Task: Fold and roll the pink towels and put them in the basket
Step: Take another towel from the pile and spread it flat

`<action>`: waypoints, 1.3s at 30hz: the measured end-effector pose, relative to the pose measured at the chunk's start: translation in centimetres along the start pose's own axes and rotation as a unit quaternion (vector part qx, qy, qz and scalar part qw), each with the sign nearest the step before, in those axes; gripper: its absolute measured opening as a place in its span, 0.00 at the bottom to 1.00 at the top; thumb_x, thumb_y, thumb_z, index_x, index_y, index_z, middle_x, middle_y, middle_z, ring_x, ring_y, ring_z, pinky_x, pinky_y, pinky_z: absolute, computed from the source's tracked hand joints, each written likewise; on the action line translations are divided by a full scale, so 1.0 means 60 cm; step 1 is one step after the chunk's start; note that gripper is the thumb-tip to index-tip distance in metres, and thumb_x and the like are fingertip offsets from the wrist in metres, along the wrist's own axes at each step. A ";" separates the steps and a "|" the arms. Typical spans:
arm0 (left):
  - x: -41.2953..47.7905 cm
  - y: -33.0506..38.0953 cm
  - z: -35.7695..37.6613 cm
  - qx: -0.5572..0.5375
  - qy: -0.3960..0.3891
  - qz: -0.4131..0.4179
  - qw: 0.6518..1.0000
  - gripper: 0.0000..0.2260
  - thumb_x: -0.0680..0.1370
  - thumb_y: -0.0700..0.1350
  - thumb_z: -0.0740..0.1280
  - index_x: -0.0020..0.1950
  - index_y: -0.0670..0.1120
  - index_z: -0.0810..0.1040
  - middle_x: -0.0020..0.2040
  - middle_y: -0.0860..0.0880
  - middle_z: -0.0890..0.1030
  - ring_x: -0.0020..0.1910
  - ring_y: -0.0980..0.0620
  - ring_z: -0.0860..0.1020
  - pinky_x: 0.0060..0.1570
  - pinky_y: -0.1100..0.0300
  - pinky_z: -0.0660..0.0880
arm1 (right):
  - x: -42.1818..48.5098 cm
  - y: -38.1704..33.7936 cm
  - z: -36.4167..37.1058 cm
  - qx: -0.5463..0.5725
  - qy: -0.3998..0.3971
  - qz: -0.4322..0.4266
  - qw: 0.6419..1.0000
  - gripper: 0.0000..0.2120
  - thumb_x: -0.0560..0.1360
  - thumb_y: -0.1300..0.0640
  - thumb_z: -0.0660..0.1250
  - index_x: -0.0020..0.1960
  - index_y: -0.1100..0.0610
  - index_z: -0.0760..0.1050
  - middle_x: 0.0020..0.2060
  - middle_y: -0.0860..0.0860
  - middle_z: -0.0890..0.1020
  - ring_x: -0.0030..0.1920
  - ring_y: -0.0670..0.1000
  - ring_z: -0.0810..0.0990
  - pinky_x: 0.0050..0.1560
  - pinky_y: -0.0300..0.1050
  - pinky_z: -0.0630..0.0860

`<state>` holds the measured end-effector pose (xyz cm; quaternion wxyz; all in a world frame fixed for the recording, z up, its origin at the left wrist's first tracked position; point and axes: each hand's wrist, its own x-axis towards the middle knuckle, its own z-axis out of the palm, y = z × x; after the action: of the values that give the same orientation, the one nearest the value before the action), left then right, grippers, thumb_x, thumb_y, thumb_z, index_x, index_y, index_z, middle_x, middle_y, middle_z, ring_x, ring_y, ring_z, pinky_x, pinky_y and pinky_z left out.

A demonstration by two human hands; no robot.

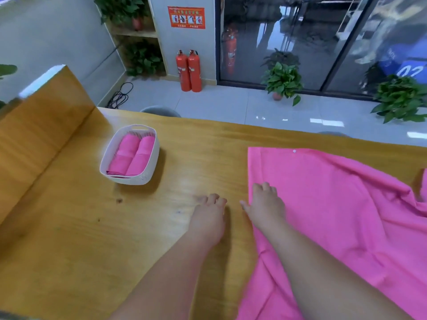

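both hands low over a wooden bench, one on a spread pink towel, basket off to the left.

the pink towel [335, 204] lies opened out and rumpled on the right part of the bench [80, 227], a small white snap [294, 151] near its far edge. the right hand [266, 205] lies flat on the towel's left border, fingers spread and the thumb reaching past the hem. the left hand [208, 218] is just beside it over bare wood, fingers relaxed, holding nothing. the white basket [129, 180] stands well apart to the left with two rolled pink towels [132, 155] side by side inside. on the far wall a red poster [186, 17] has four pictures, its writing too small to read; two red fire extinguishers [189, 71] stand below, labels illegible. behind the glass a blue sign [410, 70] reads "02".
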<state>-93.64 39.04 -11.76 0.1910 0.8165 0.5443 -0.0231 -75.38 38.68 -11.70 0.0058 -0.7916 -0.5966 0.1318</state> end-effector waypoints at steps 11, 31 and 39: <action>0.091 -0.079 -0.003 -0.041 0.081 0.065 0.994 0.24 0.77 0.40 0.65 0.73 0.50 0.71 0.78 0.45 0.65 0.74 0.43 0.66 0.69 0.47 0.71 | 0.117 -0.029 -0.023 0.305 0.162 0.059 0.937 0.04 0.83 0.56 0.66 0.54 0.54 0.79 0.47 0.47 0.81 0.47 0.49 0.77 0.47 0.44 0.69; 0.146 -0.058 0.022 0.043 -0.016 0.101 0.994 0.28 0.85 0.51 0.57 0.84 0.48 0.57 0.84 0.45 0.58 0.82 0.45 0.58 0.79 0.46 0.59 | 0.113 0.037 0.022 -0.017 -0.061 0.032 0.997 0.32 0.83 0.39 0.57 0.84 0.48 0.54 0.84 0.55 0.52 0.82 0.61 0.52 0.80 0.60 0.57; 0.183 -0.093 -0.006 0.158 0.121 0.073 0.977 0.21 0.83 0.54 0.57 0.70 0.44 0.74 0.60 0.43 0.79 0.57 0.40 0.77 0.54 0.45 0.73 | 0.135 0.050 0.027 -0.029 0.069 0.033 0.997 0.31 0.80 0.41 0.64 0.78 0.53 0.66 0.74 0.60 0.69 0.73 0.62 0.68 0.73 0.61 0.68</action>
<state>-94.25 50.68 -15.70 -0.0070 0.8707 0.4918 0.0042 -70.87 45.22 -15.37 0.0194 -0.8181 -0.5716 0.0597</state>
